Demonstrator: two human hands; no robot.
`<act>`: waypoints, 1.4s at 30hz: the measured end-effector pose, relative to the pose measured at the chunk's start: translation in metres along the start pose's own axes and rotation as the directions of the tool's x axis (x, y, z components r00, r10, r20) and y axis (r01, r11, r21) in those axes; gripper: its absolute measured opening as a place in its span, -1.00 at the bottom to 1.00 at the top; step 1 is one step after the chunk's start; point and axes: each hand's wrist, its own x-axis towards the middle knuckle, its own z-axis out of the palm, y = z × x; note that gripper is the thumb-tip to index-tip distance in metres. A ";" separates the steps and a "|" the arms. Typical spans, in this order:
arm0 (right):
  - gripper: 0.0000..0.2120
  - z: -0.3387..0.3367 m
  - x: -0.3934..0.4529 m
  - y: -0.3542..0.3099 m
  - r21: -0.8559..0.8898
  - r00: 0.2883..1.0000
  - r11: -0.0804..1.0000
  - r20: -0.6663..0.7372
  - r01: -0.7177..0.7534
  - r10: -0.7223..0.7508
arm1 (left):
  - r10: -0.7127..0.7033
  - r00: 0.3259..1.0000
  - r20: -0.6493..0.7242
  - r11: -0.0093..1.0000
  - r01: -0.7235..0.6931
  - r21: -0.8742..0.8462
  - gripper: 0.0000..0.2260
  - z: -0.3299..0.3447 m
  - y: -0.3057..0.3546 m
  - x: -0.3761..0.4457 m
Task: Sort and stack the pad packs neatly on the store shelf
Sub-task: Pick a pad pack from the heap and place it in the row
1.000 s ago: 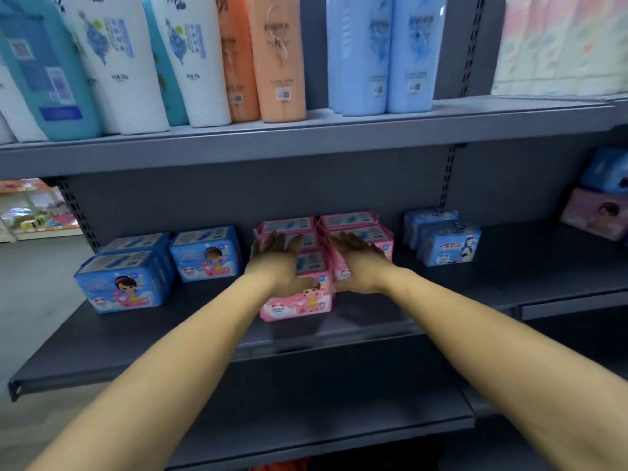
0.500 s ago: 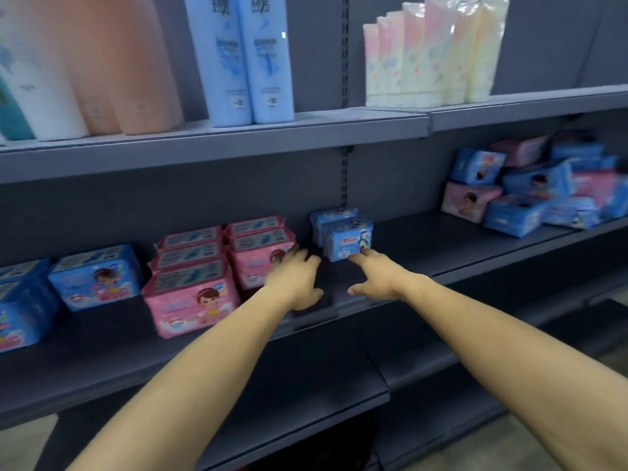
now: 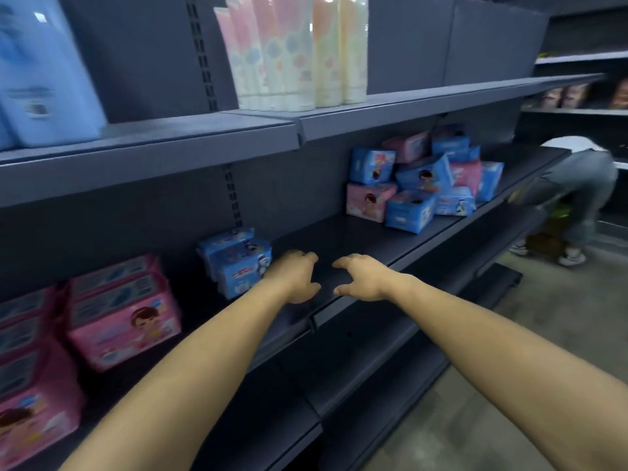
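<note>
Your pink packs (image 3: 122, 312) at the left stand stacked, with the small blue stack (image 3: 238, 260) beside them, but the jumbled heap (image 3: 424, 185) farther right on the shelf (image 3: 356, 239) looks unsorted. Your left hand (image 3: 294, 278) and right hand (image 3: 365, 277) hover between them, fingers loosely curled, holding nothing.

Pink pad packs (image 3: 122, 317) are seen stacked in tidy rows at the left of the dark store shelf (image 3: 339, 239), cartoon faces turned outward. Just to their right, a small stack of blue pad packs (image 3: 238, 260) is set squarely near the back. Well apart, far along the shelf, a jumbled heap of pink and blue packs (image 3: 421, 188) is piled, several tilted and overlapping.
</note>
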 end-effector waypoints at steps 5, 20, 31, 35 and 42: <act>-0.41 -0.025 0.033 0.055 -0.004 0.996 0.996 -0.008 -0.085 0.085 | 0.071 0.997 0.032 0.995 -0.068 -0.070 -0.44 0.006 0.022 0.073; -0.47 -0.046 0.116 0.158 -0.029 0.970 0.978 -0.136 -0.206 0.201 | 0.002 0.997 0.074 0.974 0.015 -0.224 -0.37 0.033 0.037 0.217; -0.69 -0.099 0.165 0.238 0.057 0.885 0.958 -0.369 -0.282 0.282 | -0.039 0.999 0.017 0.897 0.042 -0.439 -0.45 0.021 0.082 0.288; -0.56 -0.105 0.175 0.262 0.137 0.830 0.923 -0.405 -0.359 0.383 | -0.078 0.996 -0.053 0.858 0.040 -0.512 -0.53 0.021 0.100 0.312; -0.56 -0.121 0.194 0.293 0.147 0.713 0.913 -0.581 -0.381 0.392 | -0.135 0.985 -0.106 0.863 0.065 -0.501 -0.44 0.016 0.126 0.340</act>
